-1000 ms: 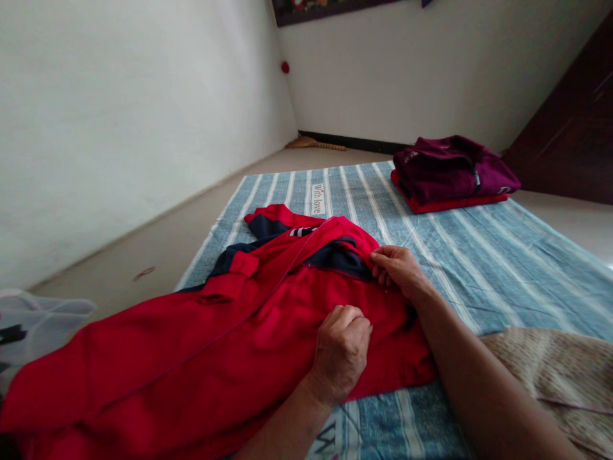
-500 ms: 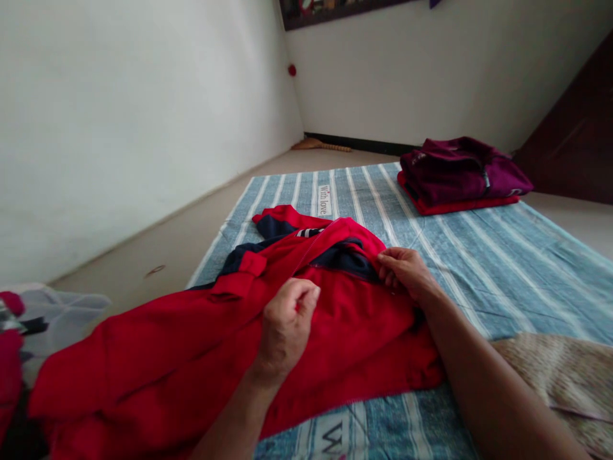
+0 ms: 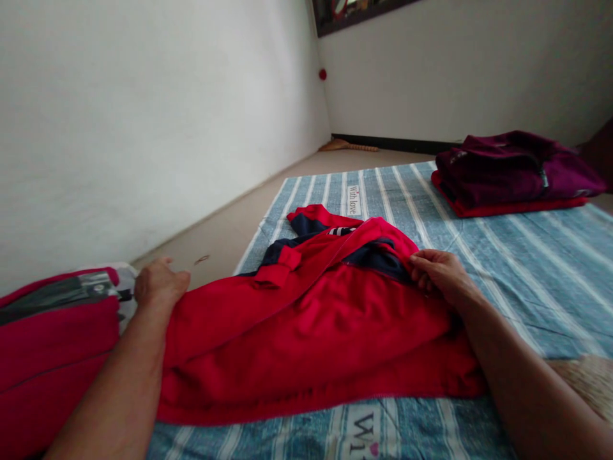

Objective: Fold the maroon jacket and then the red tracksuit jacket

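Note:
A red jacket with navy panels and white stripes lies spread and rumpled on the striped blue cloth. My right hand pinches the jacket's edge at its right side, beside a navy opening. Off to the left, my left hand is held out with thumb and forefinger apart, near the jacket's left end and a folded pinkish-red garment. I see nothing in it; its other fingers are hidden behind the hand, and my left forearm covers part of the jacket's end.
A folded purple garment rests on a red one at the back right. A beige fuzzy cloth lies at the right edge. Striped blue cloth covers the surface. White walls stand behind, with a broom near the corner.
My left hand has moved from over the jacket's middle to its left end, its fingers now apart. My right hand keeps its pinch. The view has turned left, showing more of the pinkish-red garment.

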### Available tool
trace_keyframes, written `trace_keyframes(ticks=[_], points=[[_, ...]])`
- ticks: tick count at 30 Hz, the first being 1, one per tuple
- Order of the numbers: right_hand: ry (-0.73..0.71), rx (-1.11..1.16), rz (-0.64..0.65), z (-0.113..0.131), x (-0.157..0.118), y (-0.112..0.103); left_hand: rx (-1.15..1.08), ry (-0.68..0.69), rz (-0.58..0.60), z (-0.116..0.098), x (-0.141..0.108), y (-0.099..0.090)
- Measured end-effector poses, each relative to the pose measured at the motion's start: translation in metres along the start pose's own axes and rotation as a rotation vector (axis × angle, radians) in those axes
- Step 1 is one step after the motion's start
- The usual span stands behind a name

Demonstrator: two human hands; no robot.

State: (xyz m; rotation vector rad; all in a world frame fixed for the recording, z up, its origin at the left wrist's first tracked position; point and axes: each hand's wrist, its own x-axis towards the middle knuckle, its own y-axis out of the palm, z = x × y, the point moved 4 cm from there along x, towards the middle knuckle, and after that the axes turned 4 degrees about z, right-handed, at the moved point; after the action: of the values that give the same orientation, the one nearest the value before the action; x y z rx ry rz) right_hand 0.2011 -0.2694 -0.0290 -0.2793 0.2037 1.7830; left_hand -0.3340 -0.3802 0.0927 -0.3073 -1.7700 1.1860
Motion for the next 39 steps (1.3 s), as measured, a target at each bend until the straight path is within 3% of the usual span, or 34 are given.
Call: trace_keyframes(ticks=[2, 4, 6, 9, 11, 12, 15, 17, 21, 30, 39], points=[[-0.001, 0.000, -0.003, 0.000, 0.000, 0.000, 0.069, -0.164, 0.107, 0.005, -0.011, 0.001], [0.005, -0.006, -0.011, -0.001, 0.000, 0.000, 0.095, -0.202, 0.166, -0.005, -0.025, -0.004], [0.012, -0.021, -0.020, -0.001, 0.000, -0.001, 0.026, -0.043, 0.121, -0.032, -0.042, -0.014], [0.008, -0.030, -0.020, 0.000, 0.000, 0.000, -0.203, 0.316, 0.013, -0.091, -0.076, -0.035], [0.007, -0.031, -0.022, -0.001, 0.000, 0.000, -0.423, 0.567, 0.044, -0.135, -0.107, -0.044], [0.011, -0.030, -0.025, -0.001, 0.000, 0.000, -0.521, 0.682, 0.120, -0.157, -0.123, -0.045], [0.026, -0.014, -0.026, -0.003, 0.001, 0.000, -0.708, 0.811, 0.262, -0.205, -0.163, -0.040], [0.039, -0.001, -0.018, -0.004, 0.001, 0.000, -0.746, 0.819, 0.306, -0.224, -0.180, -0.032], [0.045, -0.001, -0.018, -0.004, 0.001, 0.000, -0.705, 0.790, 0.352, -0.237, -0.196, -0.016], [0.009, -0.013, -0.012, -0.005, 0.003, -0.001, -0.752, 0.704, 0.447, -0.233, -0.197, 0.002], [0.008, -0.018, -0.005, -0.003, 0.001, 0.002, -0.796, 0.610, 0.459, -0.234, -0.197, 0.007]])
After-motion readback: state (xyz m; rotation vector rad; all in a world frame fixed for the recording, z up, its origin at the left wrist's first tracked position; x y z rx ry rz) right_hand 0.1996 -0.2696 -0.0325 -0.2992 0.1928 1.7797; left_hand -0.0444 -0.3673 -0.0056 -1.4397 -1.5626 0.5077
